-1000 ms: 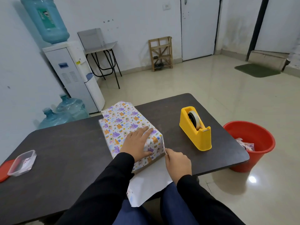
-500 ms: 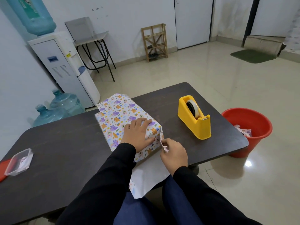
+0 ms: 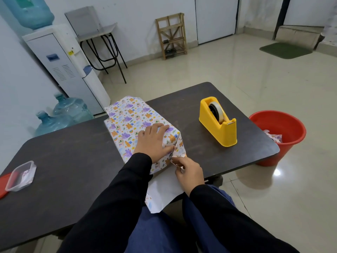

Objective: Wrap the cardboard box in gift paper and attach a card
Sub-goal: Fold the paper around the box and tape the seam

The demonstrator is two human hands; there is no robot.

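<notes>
The box, covered on top in white gift paper with purple and orange animal prints, lies on the dark table. My left hand lies flat on the near end of its top, fingers straight. At the near right corner my right hand pinches the folded paper edge against the box's end. A loose white flap of paper hangs over the table's near edge onto my lap.
A yellow tape dispenser stands on the table to the right of the box. A clear plastic container with a red lid beside it sits at the left edge. A red bucket stands on the floor to the right.
My right hand has lifted off the table and taken hold of the paper at the box's near right corner, folding it inward. My left hand stays flat on the box top.
</notes>
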